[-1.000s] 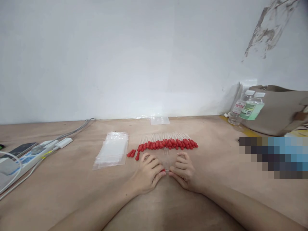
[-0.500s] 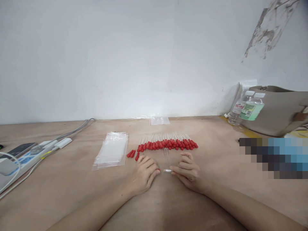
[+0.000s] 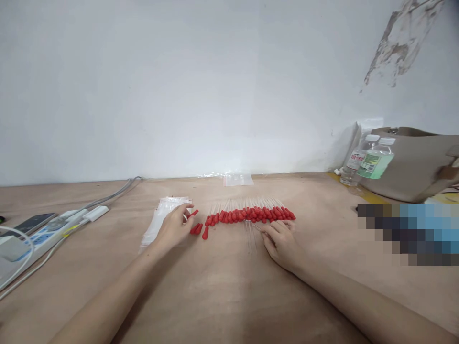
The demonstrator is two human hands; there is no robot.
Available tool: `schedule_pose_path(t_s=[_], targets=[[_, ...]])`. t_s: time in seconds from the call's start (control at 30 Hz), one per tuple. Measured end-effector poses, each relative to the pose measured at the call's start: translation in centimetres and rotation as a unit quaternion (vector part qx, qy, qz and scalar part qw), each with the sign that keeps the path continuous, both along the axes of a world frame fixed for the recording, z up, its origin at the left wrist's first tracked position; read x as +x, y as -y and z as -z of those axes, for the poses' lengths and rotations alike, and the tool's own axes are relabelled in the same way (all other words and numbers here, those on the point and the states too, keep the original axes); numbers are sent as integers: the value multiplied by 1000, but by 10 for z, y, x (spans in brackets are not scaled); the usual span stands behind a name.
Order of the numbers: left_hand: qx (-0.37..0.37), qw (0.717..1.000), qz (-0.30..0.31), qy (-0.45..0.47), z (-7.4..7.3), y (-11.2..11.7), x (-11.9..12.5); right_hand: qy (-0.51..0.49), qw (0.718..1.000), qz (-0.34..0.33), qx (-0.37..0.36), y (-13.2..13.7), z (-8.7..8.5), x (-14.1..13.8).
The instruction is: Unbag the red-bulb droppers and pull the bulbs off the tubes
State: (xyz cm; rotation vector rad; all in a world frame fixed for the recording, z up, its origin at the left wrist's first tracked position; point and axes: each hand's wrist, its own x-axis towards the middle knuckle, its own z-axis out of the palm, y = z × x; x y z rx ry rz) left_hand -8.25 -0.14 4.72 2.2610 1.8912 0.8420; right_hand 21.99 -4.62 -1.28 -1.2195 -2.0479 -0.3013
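Note:
My left hand (image 3: pixel 175 223) is over the right side of the clear plastic bags (image 3: pixel 158 222), its thumb and forefinger curled around a red rubber bulb (image 3: pixel 192 214). Just below it lie loose red bulbs (image 3: pixel 205 233). My right hand (image 3: pixel 281 241) is closed, with thumb and forefinger at the upper end of a thin glass tube (image 3: pixel 256 227). Other clear glass tubes (image 3: pixel 248 241) lie side by side to its left. Beyond both hands stretches a row of glass droppers with red bulbs (image 3: pixel 251 214), their bulbs towards me.
At left are a white power strip (image 3: pixel 43 239), cables and a phone (image 3: pixel 30 223). Another small bag (image 3: pixel 238 180) lies by the wall. Two bottles (image 3: pixel 375 160) and a grey-beige bag (image 3: pixel 412 165) stand at right, above a pixelated patch.
My left hand has moved left and away from me, from the middle to the bags, a red bulb at its fingers. My right hand has shifted slightly forward, towards the tubes' upper ends.

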Motion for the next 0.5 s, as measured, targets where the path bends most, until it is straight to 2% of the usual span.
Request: schedule_pose_path(t_s=[0.13,0.27,0.5], targets=[[-55,998,-21,15,1,-9,-12,17,1000,7,1,-6,5,0],[-102,994,-8,45,2,-10,-13,16,1000,7,3,-9,8,-1],[-135,989,20,61,6,-11,-14,21,999,33,-3,-12,9,-6]])
